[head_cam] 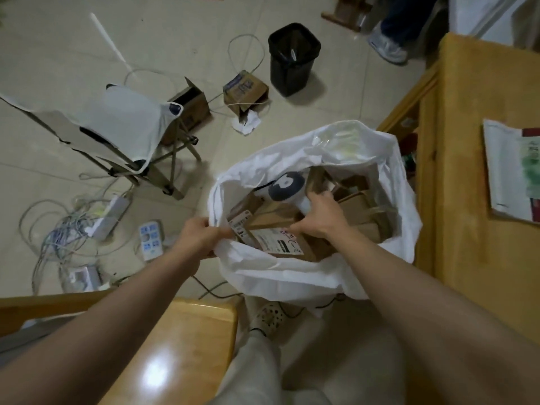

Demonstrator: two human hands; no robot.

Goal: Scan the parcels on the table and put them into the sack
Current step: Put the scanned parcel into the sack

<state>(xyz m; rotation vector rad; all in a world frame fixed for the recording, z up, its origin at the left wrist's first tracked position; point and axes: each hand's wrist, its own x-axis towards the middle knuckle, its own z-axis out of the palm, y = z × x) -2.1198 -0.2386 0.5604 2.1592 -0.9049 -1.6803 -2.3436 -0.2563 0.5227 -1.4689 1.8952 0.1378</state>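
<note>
Sack (292, 273): white, mouth open, beside the bench (482, 214), with brown parcels inside.
Left hand (201, 238): grips the sack's near rim.
Right hand (324, 217): inside the sack, fingers curled on the labelled parcel (280, 244).

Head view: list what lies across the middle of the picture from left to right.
Cable tangle → power strip → left hand, gripping the sack rim → right hand, gripping a parcel inside the sack → booklet on the table.

A white sack (292, 276) was stood open on the floor, filled with brown cardboard parcels (277, 219); one labelled parcel (280, 244) was laid uppermost, label upward.
</note>
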